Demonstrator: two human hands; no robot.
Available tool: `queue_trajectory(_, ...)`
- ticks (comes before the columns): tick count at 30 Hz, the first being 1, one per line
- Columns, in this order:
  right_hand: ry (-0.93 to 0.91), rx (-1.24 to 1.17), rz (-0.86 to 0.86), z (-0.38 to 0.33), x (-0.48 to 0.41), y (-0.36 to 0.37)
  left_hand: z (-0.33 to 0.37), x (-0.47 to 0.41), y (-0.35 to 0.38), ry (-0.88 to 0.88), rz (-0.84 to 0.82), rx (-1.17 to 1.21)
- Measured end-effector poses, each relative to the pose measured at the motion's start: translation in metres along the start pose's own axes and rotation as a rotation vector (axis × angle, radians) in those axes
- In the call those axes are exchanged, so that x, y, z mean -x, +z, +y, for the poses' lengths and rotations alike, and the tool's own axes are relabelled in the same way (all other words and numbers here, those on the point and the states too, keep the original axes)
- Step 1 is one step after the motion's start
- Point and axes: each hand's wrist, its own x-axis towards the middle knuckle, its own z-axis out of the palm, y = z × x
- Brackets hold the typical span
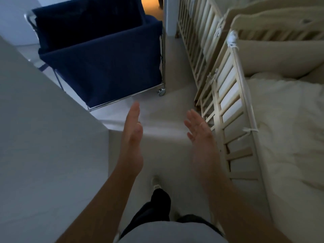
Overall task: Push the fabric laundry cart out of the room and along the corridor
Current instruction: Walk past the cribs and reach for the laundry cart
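Your left hand (pixel 132 130) and right hand (pixel 198 128) are both spread flat, palms facing each other, holding nothing and well short of the navy fabric laundry cart (pixel 105 64). The cart stands ahead of you by the doorway, left of the wooden cribs (pixel 226 95).

Dim room, pale floor (pixel 157 123). Plain white wall (pixel 43 137) close on the left. On the right, two light wooden cots (pixel 233 109) with slatted sides, one behind the other, cream bedding (pixel 289 128) in the nearer. Warm orange light through the doorway (pixel 150 6) at the top
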Motion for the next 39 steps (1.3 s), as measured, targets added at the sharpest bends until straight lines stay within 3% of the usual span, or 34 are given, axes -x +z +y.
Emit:
queue_trajectory(6,0.043,-0.055,0.045,-0.010,-0.055,0.029,-0.005,-0.062,-0.016,-0.073,-0.006,-0.014)
queue_trajectory(18,0.023,-0.067,0.086,-0.020,-0.168,0.050,-0.011,-0.176,-0.009,-0.033,-0.055,-0.013)
queue_trajectory(23,0.082,-0.076,0.010,-0.035,-0.237,0.042,-0.012,-0.238,0.011,-0.017,-0.045,-0.004)
queue_trajectory(27,-0.013,-0.046,-0.013,-0.052,-0.287,0.034,-0.010,-0.290,0.035,-0.034,-0.006,0.004)
queue_trajectory(39,-0.048,-0.017,-0.068,-0.087,-0.420,0.012,-0.018,-0.414,0.085,-0.029,0.009,0.004)
